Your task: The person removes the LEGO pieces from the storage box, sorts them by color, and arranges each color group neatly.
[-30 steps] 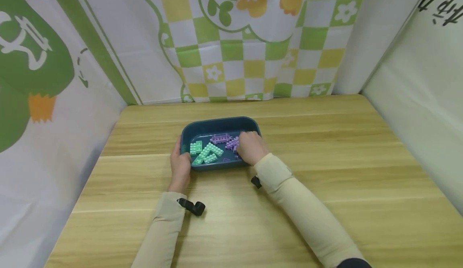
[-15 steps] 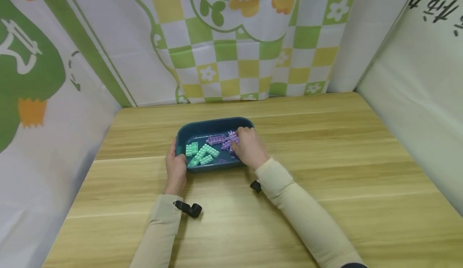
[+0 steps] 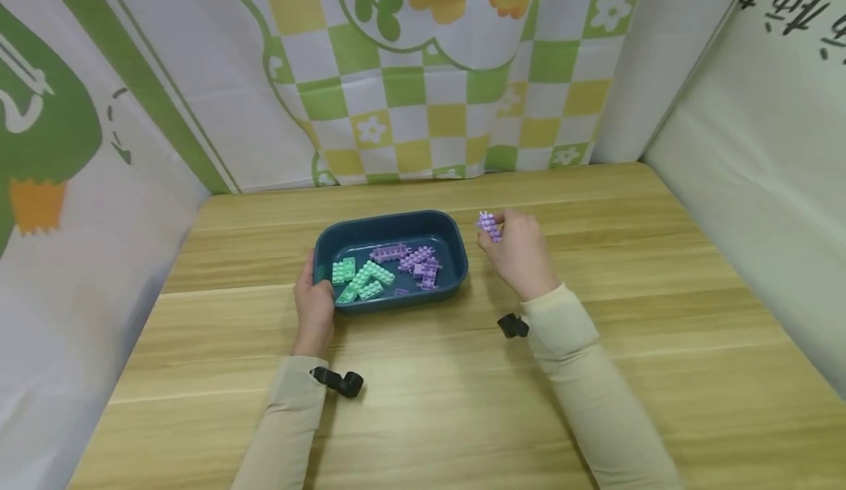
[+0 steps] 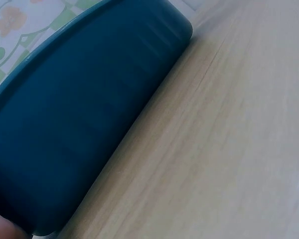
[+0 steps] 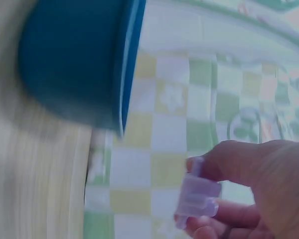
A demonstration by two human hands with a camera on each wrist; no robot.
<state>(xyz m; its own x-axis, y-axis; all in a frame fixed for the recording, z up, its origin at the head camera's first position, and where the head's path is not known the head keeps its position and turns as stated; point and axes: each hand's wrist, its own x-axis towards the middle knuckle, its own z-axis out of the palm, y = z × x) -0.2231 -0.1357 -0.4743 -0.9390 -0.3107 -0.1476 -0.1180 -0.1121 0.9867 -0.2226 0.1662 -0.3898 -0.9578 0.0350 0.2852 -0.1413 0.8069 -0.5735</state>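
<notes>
Brick (image 3: 490, 227), one of them, purple and studded, out over the counter just beyond the tray's right end, and the right hand (image 3: 518, 251) has it pinched, thumb and fingers clamped on it! Beside it, the tray (image 3: 396, 303), just one, deep blue-green with rounded corners, sitting on the wood. At its left end, the left hand (image 3: 313, 310) grips, thumb at the rim, the other fingers round the outside wall.

Inside, two colours! On the right, at least three purple bricks (image 3: 428, 273) crowd together, with a small flat bit (image 3: 401, 292) by the near wall. On the left, at least four green bricks (image 3: 362, 275), some overlapping, so an exact count won't come.

Underneath it all, the counter (image 3: 648, 277), pale wood with streaky grain running across. Two cream sleeves (image 3: 280, 424) reach in, two black mounts (image 3: 338, 382) at the wrists. At the back, one checked cloth (image 3: 429, 86) in green, yellow and white, orange flowers up top; white side walls flank it, the left wall (image 3: 165, 137) printed in green and orange, the right wall (image 3: 747, 181) carrying black lettering.
</notes>
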